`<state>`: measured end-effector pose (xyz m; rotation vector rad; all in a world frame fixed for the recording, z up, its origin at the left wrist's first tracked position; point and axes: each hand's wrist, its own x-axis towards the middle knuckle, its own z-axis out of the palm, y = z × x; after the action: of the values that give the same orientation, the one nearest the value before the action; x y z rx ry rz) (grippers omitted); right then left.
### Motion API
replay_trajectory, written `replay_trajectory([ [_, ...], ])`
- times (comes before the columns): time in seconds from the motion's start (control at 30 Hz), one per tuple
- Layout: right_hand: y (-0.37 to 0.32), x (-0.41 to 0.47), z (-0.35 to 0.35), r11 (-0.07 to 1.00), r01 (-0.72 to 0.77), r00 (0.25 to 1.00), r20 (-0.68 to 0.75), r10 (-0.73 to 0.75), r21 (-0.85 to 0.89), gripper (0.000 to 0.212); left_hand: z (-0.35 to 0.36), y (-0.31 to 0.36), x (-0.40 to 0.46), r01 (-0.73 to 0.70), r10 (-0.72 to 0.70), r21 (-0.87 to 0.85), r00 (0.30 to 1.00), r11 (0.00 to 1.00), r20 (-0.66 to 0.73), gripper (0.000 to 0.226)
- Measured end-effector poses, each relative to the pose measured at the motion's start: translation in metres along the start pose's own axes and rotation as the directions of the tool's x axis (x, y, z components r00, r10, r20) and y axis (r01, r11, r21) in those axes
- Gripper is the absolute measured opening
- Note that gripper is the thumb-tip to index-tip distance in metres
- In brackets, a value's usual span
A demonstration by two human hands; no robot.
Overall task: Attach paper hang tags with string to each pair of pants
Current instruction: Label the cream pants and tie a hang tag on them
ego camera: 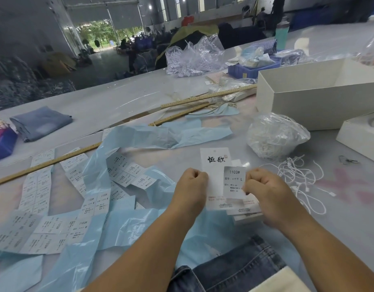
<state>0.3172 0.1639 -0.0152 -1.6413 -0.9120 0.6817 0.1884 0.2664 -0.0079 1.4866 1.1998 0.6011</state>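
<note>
While the left hand (191, 187) pinches the tall white paper hang tag (213, 165) w/ black brush lettering, right hand (264, 191) pinches a small white size sticker (234, 182) on it; loose white strings (298, 175) lie just right, dark denim pants (234, 270) nearer the person.

Big workshop w/ open doorway (101, 34)
</note>
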Motion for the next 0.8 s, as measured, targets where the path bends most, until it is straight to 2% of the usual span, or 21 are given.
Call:
replay_trajectory([
  [0.07, 0.0005, 0.0004, 0.0013, 1.000, 0.012, 1.000, 0.013, -0.012, -0.006, 0.027, 0.0029, -0.0002, -0.0013, -0.016, 0.016, 0.004, 0.999, 1.000, 0.031, 0.018],
  [0.17, 0.0028, 0.0033, 0.0023, 0.999, -0.001, 1.000, -0.005, 0.001, -0.039, 0.020, 0.0051, -0.0019, -0.0009, -0.053, 0.052, 0.007, 0.998, 0.999, 0.044, 0.020],
  [0.27, 0.0056, 0.0054, 0.0018, 0.999, -0.029, 0.999, 0.016, 0.029, 0.026, 0.027, 0.0037, -0.0037, -0.0012, -0.064, 0.064, 0.001, 0.996, 0.998, 0.064, 0.019],
  [0.3, 0.0056, 0.0057, 0.0019, 0.997, -0.047, 0.999, 0.027, 0.045, 0.063, 0.028, 0.0037, -0.0040, -0.0017, -0.073, 0.072, 0.012, 0.996, 0.997, 0.058, 0.019],
  [0.4, 0.0035, 0.0054, 0.0015, 0.988, -0.101, 0.995, 0.016, 0.100, 0.114, 0.011, 0.0039, -0.0056, -0.0002, -0.107, 0.108, 0.096, 0.994, 0.990, -0.012, 0.019],
  [0.53, 0.0027, 0.0046, 0.0010, 0.984, -0.101, 0.995, -0.009, 0.103, 0.149, 0.014, 0.0002, -0.0086, 0.0017, -0.087, 0.095, 0.095, 0.993, 0.992, -0.077, 0.019],
  [0.67, 0.0022, 0.0059, 0.0041, 0.993, -0.059, 0.998, -0.007, 0.060, 0.103, 0.010, 0.0025, -0.0051, -0.0041, -0.136, 0.134, 0.057, 0.991, 0.989, 0.025, 0.018],
  [0.8, 0.0037, 0.0075, 0.0062, 0.995, -0.070, 0.997, -0.011, 0.071, 0.066, 0.023, 0.0035, -0.0026, -0.0066, -0.177, 0.178, -0.017, 0.980, 0.984, 0.091, 0.016],
])
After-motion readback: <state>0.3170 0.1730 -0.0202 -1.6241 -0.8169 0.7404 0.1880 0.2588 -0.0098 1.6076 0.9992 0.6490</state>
